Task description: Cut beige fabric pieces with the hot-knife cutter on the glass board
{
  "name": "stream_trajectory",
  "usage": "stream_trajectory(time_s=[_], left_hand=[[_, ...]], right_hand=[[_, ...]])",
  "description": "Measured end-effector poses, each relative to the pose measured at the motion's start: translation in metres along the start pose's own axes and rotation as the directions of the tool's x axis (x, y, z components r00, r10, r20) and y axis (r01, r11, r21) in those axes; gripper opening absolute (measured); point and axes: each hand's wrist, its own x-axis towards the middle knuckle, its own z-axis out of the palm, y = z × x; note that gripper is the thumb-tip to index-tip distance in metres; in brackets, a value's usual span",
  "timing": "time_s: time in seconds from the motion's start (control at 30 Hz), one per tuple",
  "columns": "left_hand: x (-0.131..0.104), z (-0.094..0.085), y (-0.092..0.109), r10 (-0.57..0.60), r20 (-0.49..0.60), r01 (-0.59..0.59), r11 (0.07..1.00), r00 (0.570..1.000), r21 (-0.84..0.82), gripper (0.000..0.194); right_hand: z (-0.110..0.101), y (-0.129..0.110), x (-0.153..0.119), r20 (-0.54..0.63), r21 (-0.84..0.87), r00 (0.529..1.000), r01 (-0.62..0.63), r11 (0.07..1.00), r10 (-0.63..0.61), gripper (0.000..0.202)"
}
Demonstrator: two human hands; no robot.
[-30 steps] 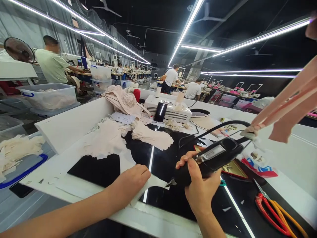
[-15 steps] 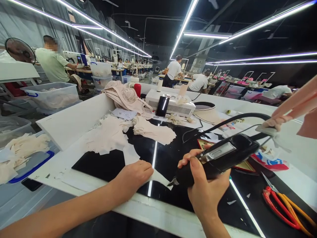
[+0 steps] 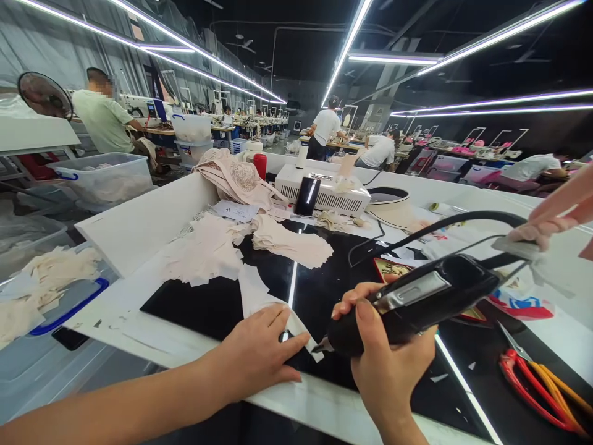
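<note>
My right hand [image 3: 389,358] is wrapped around a thick black corded handheld tool [image 3: 417,303] with a silver plate on its side. Its pointed metal tip [image 3: 323,345] meets the end of a narrow white fabric strip [image 3: 303,327] on the glossy black board. My left hand [image 3: 264,346] lies over the middle of that strip, fingers spread and thumb apart. A wider part of the white piece [image 3: 252,287] shows beyond the fingers. Stacked cream fabric pieces [image 3: 291,241] and a heap of pale cut pieces [image 3: 204,250] lie farther back.
Red-and-orange-handled scissors [image 3: 532,383] lie at right. A dark phone [image 3: 307,196] leans on a white vented box [image 3: 333,185] at the back. The tool's cable [image 3: 445,219] arches right beneath hanging pink cloth [image 3: 567,194]. Co-workers sit and stand beyond.
My left hand has gone from closed, fingers bunched together, to spread over the strip. The tool tip stays at the strip's end. The whole view has shifted slightly.
</note>
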Motion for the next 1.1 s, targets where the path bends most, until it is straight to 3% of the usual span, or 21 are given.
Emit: stream_trajectory(time_s=[1.1], left_hand=[[-0.004, -0.011, -0.015, 0.091, 0.088, -0.081, 0.99, 0.992, -0.112, 0.063]], right_hand=[[0.002, -0.003, -0.005, 0.04, 0.005, 0.999, -0.023, 1.0, 0.023, 0.044]])
